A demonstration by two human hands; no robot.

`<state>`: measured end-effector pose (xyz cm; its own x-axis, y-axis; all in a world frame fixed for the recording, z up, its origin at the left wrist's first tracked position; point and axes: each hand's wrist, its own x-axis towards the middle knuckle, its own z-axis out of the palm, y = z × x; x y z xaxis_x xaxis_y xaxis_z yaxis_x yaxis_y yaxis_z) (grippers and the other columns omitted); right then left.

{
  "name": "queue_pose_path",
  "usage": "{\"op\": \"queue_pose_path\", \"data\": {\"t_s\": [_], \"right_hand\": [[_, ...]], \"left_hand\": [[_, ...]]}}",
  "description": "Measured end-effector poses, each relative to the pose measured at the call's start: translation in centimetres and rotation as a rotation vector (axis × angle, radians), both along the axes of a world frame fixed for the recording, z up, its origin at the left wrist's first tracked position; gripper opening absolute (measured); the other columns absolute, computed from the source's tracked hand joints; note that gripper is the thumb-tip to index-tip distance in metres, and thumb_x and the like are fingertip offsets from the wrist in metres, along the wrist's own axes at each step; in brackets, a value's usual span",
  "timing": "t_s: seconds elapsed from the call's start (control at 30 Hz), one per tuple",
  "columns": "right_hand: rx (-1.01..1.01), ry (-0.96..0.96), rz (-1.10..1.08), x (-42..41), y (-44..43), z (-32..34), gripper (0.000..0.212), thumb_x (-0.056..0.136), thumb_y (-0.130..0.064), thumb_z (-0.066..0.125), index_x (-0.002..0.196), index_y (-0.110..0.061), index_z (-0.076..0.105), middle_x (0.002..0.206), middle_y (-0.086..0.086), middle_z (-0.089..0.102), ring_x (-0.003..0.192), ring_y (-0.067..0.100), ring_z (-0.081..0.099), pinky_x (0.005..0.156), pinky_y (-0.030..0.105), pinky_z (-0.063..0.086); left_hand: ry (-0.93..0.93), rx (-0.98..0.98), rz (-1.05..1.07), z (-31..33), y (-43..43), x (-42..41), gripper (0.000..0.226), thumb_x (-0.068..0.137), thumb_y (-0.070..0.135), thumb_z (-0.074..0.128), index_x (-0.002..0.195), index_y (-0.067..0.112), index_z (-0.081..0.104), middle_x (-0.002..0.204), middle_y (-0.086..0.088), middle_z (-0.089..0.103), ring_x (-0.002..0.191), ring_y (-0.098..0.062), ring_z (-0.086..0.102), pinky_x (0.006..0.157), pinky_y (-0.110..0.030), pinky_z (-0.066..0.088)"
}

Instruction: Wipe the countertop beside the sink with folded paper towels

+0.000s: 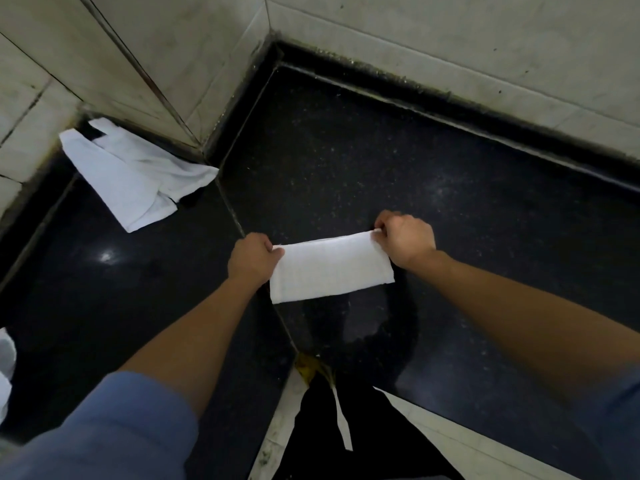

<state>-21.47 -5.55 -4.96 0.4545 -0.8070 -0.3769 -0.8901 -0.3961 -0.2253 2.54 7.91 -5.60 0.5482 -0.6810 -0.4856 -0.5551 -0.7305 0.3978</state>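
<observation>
Corners of the folded paper towel are pinched by the left hand and right hand; best to lay it flat on the tabletop and press evenly.

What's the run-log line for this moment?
left hand: grips folded paper towel | right hand: grips its other end | towel: stretched over countertop

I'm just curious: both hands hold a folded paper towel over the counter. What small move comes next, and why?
Probably lower the folded paper towel flat onto the countertop: the left hand and right hand pinch its upper corners, so it seems to hang above it, not yet wiping.
</observation>
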Motion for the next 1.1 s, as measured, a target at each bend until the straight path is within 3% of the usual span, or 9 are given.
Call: {"op": "queue_pose_path", "data": {"t_s": [0.13, 0.2, 0.3, 0.5, 0.67, 0.73, 0.83, 0.97, 1.1], "right_hand": [[-0.12, -0.129, 0.093, -0.9, 2.1, 0.9, 0.024, 0.093, -0.029, 0.054, 0.114, -0.018, 0.057, 0.11, 0.004, 0.054, 0.103, 0.024, 0.053, 0.075, 0.038, 0.048], [-0.124, -0.21, 0.225, -1.4, 4.6, 0.8, 0.015, 0.091, -0.024, 0.057, 0.103, -0.016, 0.063, 0.102, 0.004, 0.059, 0.094, 0.024, 0.059, 0.067, 0.037, 0.05], [0.004, -0.124, 0.314, -3.2, 7.5, -0.1, 0.016, 0.094, -0.028, 0.053, 0.097, -0.019, 0.065, 0.097, 0.001, 0.062, 0.089, 0.023, 0.062, 0.066, 0.035, 0.049], [0.1, -0.102, 0.03, -6.0, 6.1, -0.2, 0.012, 0.089, -0.031, 0.063, 0.096, -0.024, 0.069, 0.1, -0.005, 0.067, 0.088, 0.017, 0.063, 0.077, 0.033, 0.051], [0.071, -0.047, -0.115, -3.7, 4.8, 1.1, 0.019, 0.09, -0.041, 0.058, 0.093, -0.023, 0.062, 0.095, -0.003, 0.063, 0.081, 0.018, 0.06, 0.069, 0.032, 0.047], [0.065, -0.009, -0.209, -2.2, 4.3, 1.4, 0.027, 0.088, -0.047, 0.059, 0.1, -0.022, 0.057, 0.096, -0.003, 0.061, 0.085, 0.021, 0.061, 0.069, 0.033, 0.046], [0.15, 0.071, -0.336, -0.6, 3.9, 1.7, 0.033, 0.084, -0.042, 0.066, 0.108, -0.019, 0.061, 0.1, 0.002, 0.065, 0.09, 0.024, 0.064, 0.069, 0.033, 0.047], [0.422, -0.142, -0.674, -0.2, 2.9, 1.7, 0.026, 0.074, -0.027, 0.072, 0.091, -0.008, 0.069, 0.087, 0.006, 0.067, 0.077, 0.023, 0.065, 0.068, 0.034, 0.055], [0.639, -0.411, -0.918, 0.3, 2.8, 3.2, 0.024, 0.076, -0.009, 0.07, 0.096, 0.002, 0.064, 0.089, 0.016, 0.068, 0.077, 0.03, 0.068, 0.062, 0.038, 0.058]], "left_hand": [[-0.216, -0.141, -0.145, 1.3, 1.4, -1.3, 0.015, 0.088, 0.026, 0.063, 0.096, 0.015, 0.057, 0.097, -0.004, 0.056, 0.084, -0.019, 0.055, 0.068, -0.035, 0.047], [-0.222, -0.271, -0.315, 1.8, 3.0, -2.7, 0.01, 0.088, 0.021, 0.062, 0.094, 0.014, 0.059, 0.098, -0.004, 0.054, 0.086, -0.02, 0.054, 0.068, -0.036, 0.049], [-0.167, -0.247, -0.504, 1.3, 6.2, -4.8, 0.004, 0.089, 0.018, 0.059, 0.089, 0.015, 0.061, 0.091, -0.001, 0.057, 0.075, -0.02, 0.059, 0.059, -0.033, 0.048], [-0.039, -0.177, -0.266, -0.1, 8.7, -3.1, 0.01, 0.089, 0.025, 0.063, 0.083, 0.018, 0.061, 0.081, 0.007, 0.052, 0.069, -0.011, 0.052, 0.053, -0.023, 0.032], [-0.214, -0.264, -0.472, 0.0, 8.6, -2.8, 0.015, 0.084, 0.019, 0.069, 0.098, 0.016, 0.068, 0.1, 0.002, 0.058, 0.088, -0.018, 0.057, 0.06, -0.033, 0.051], [-0.28, -0.227, -0.621, 0.2, 7.9, -2.2, 0.035, 0.084, 0.024, 0.069, 0.118, 0.018, 0.064, 0.126, -0.002, 0.056, 0.11, -0.023, 0.053, 0.079, -0.04, 0.053], [-0.248, -0.04, -0.73, 0.2, 7.2, -1.3, 0.054, 0.092, 0.039, 0.056, 0.142, 0.026, 0.041, 0.157, 0.001, 0.023, 0.14, -0.023, 0.024, 0.11, -0.043, 0.028], [-0.255, -0.015, -0.748, 0.5, 6.7, -1.2, 0.057, 0.092, 0.042, 0.054, 0.145, 0.031, 0.035, 0.159, 0.004, 0.015, 0.142, -0.021, 0.017, 0.111, -0.04, 0.022], [-0.251, -0.018, -0.738, 0.7, 6.7, -1.3, 0.057, 0.091, 0.04, 0.056, 0.144, 0.029, 0.037, 0.159, 0.003, 0.017, 0.142, -0.022, 0.018, 0.112, -0.04, 0.022]]}}
